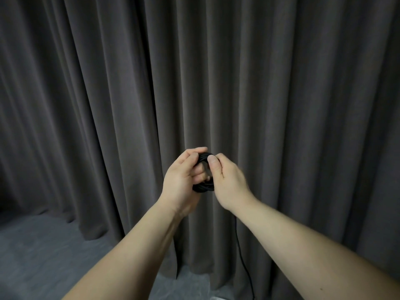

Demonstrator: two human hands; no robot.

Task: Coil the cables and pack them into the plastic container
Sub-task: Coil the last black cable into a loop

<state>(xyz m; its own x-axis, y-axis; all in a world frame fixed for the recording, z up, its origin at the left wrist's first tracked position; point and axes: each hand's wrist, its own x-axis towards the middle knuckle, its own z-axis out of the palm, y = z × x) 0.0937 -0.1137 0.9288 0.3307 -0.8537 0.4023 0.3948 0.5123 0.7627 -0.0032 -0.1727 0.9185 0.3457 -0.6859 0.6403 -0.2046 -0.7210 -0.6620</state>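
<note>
Winding a black cable coil mid-air, dark curtain behind

Left hand (180,172) grips the black cable coil (203,187) through its middle; right hand (225,180) pinches it at 1 o'clock, and the loose tail (242,256) hangs toward 5. I'd keep loops even and feed slack gently. No container in view.

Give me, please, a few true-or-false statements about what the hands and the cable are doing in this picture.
1. Both hands hold the black cable coil. True.
2. The left hand hangs idle at the person's side. False: it grips the coil.
3. A loose cable tail hangs down below the right hand. True.
4. The coil lies in a plastic container. False: it is held up before the grey curtain; no container is in view.
</note>
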